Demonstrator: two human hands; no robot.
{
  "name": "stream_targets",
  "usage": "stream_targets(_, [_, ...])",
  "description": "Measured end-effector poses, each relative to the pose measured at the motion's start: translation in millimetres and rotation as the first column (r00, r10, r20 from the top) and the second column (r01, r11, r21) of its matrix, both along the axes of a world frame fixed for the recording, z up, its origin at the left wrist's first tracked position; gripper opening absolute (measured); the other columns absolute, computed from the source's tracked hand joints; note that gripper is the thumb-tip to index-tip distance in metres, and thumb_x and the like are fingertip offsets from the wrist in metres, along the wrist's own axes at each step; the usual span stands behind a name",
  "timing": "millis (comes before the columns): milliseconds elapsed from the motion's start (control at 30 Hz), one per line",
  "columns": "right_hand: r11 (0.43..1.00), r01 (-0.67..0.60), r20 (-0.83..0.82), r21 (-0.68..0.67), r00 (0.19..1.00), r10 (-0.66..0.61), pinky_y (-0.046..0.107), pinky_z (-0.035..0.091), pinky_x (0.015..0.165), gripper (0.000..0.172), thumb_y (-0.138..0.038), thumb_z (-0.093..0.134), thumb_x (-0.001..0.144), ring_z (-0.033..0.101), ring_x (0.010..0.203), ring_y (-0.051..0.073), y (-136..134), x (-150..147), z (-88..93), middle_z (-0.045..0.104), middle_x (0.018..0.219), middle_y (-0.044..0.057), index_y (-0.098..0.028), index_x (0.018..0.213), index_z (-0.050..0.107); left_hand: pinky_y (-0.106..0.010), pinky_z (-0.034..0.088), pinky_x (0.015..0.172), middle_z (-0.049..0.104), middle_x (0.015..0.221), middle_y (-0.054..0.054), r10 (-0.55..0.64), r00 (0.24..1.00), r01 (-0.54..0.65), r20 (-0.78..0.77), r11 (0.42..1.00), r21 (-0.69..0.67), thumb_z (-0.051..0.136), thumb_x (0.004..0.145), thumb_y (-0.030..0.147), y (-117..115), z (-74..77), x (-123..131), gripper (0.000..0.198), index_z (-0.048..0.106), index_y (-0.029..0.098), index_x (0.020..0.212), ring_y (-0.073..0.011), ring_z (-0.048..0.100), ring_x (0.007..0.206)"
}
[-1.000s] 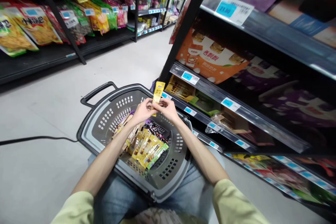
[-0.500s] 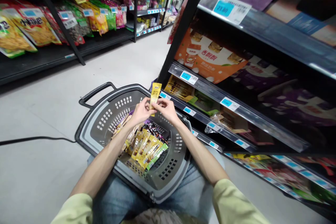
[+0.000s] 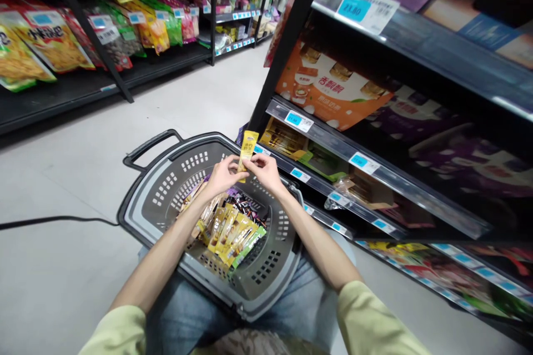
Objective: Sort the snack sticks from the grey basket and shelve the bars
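A small yellow sachet [image 3: 248, 145] stands upright between both hands above a grey shopping basket [image 3: 166, 194] that rests on my lap. My left hand [image 3: 222, 176] pinches the sachet's lower end from the left. My right hand [image 3: 264, 172] pinches the same end from the right, fingers closed. Inside the basket lie several yellow, brown and green stick packets [image 3: 229, 227].
A dark shelf unit [image 3: 375, 177] with blue price tags and snack boxes stands to the right. An orange box [image 3: 328, 89] sits on an upper shelf. Snack bags [image 3: 50, 39] hang on racks at the far left. A black cable [image 3: 54, 221] crosses the pale floor.
The hands and sachet have stayed in nearly the same spot; the sachet has tilted slightly and the view has shifted a little.
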State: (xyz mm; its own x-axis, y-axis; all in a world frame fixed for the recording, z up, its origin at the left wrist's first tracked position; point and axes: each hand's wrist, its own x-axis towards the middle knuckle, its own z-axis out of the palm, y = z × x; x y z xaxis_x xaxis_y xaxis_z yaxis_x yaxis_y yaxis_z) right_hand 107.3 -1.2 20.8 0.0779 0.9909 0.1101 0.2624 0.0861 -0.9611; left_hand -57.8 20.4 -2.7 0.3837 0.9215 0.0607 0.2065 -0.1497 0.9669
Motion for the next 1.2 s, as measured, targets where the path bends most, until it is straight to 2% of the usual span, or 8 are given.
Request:
stream_targets(100, [1.0, -0.012, 0.059, 0.007, 0.998, 0.012, 0.028, 0.048, 0.063, 0.035, -0.053, 0.076, 0.075, 0.061, 0.066, 0.016, -1.3, -0.5, 1.4, 0.072, 0.082, 0.004, -0.018, 0.08, 0.073, -0.032, 0.055, 0.08, 0.077, 0.095, -0.006, -0.035, 0.999, 0.035, 0.014, 0.999, 0.006, 0.072, 0.075, 0.031, 1.7, -1.3, -0.3, 0.032, 0.069, 0.018, 0.104, -0.0229, 0.073, 0.09])
stream_targets(200, [0.997, 0.045, 0.009, 0.062, 0.999, -0.046, 0.03, 0.051, 0.07, 0.037, -0.054, 0.074, 0.076, 0.063, 0.073, 0.017, -0.8, 0.2, 3.2, 0.073, 0.09, 0.006, -0.019, 0.088, 0.075, -0.034, 0.055, 0.084, 0.077, 0.096, -0.006, -0.061, 0.997, 0.063, -0.049, 0.997, 0.04, 0.071, 0.076, 0.034, 2.0, -2.1, -0.7, 0.029, 0.072, 0.018, 0.1, -0.0238, 0.073, 0.091])
stream_targets(367, [0.986, 0.122, -0.036, 0.11, 0.992, -0.119, 0.031, 0.051, 0.07, 0.036, -0.054, 0.074, 0.075, 0.063, 0.07, 0.018, 1.1, 2.5, 3.3, 0.07, 0.076, 0.004, -0.018, 0.072, 0.071, -0.034, 0.056, 0.081, 0.077, 0.094, -0.005, -0.118, 0.988, 0.127, -0.103, 0.988, 0.089, 0.071, 0.078, 0.041, 0.5, -3.9, -0.2, 0.03, 0.072, 0.018, 0.097, -0.023, 0.071, 0.086])
stream_targets(533, [0.991, 0.113, 0.015, 0.073, 0.993, -0.114, 0.031, 0.049, 0.065, 0.036, -0.054, 0.076, 0.072, 0.061, 0.065, 0.018, -3.3, -1.6, 7.4, 0.07, 0.07, 0.004, -0.019, 0.067, 0.07, -0.032, 0.055, 0.088, 0.075, 0.099, -0.007, -0.108, 0.985, 0.107, 0.135, 0.994, 0.016, 0.062, 0.087, 0.044, 0.2, 0.9, 1.6, 0.031, 0.07, 0.016, 0.098, -0.0211, 0.071, 0.093])
stream_targets(667, [0.995, 0.053, 0.023, 0.089, 0.998, -0.056, 0.031, 0.047, 0.065, 0.038, -0.057, 0.075, 0.073, 0.059, 0.064, 0.017, -5.1, -4.1, 9.9, 0.069, 0.07, 0.003, -0.019, 0.067, 0.07, -0.032, 0.054, 0.09, 0.075, 0.105, -0.009, -0.021, 0.964, 0.034, 0.264, 0.998, -0.045, 0.07, 0.082, 0.047, 3.1, 0.6, 1.7, 0.036, 0.07, 0.015, 0.1, -0.0207, 0.07, 0.095])
stream_targets(900, [0.995, 0.078, 0.049, 0.056, 0.996, -0.081, 0.031, 0.049, 0.066, 0.041, -0.06, 0.072, 0.074, 0.062, 0.066, 0.018, -5.0, -5.0, 6.7, 0.073, 0.074, 0.004, -0.019, 0.071, 0.072, -0.029, 0.053, 0.079, 0.073, 0.089, -0.006, 0.016, 0.97, -0.008, 0.242, 0.999, -0.035, 0.072, 0.08, 0.044, 4.1, -4.3, 2.2, 0.033, 0.069, 0.014, 0.093, -0.0175, 0.068, 0.082])
stream_targets(1100, [0.995, 0.097, 0.08, 0.031, 0.992, -0.1, 0.031, 0.052, 0.066, 0.036, -0.054, 0.074, 0.074, 0.066, 0.066, 0.02, -6.6, -2.7, -0.6, 0.074, 0.073, 0.005, -0.018, 0.073, 0.074, -0.029, 0.054, 0.076, 0.072, 0.087, -0.004, -0.069, 0.978, 0.088, 0.198, 0.992, -0.087, 0.08, 0.07, 0.04, 0.3, -2.7, 4.0, 0.04, 0.066, 0.015, 0.099, -0.0171, 0.068, 0.079])
stream_targets(1200, [0.993, 0.11, 0.072, 0.035, 0.991, -0.113, 0.031, 0.051, 0.065, 0.035, -0.052, 0.074, 0.074, 0.066, 0.066, 0.02, -5.7, -1.7, -2.4, 0.074, 0.074, 0.006, -0.017, 0.074, 0.075, -0.033, 0.056, 0.08, 0.074, 0.09, -0.007, -0.107, 0.979, 0.128, 0.171, 0.985, -0.116, 0.079, 0.071, 0.039, -0.8, -2.9, 5.1, 0.041, 0.067, 0.014, 0.101, -0.0194, 0.07, 0.082])
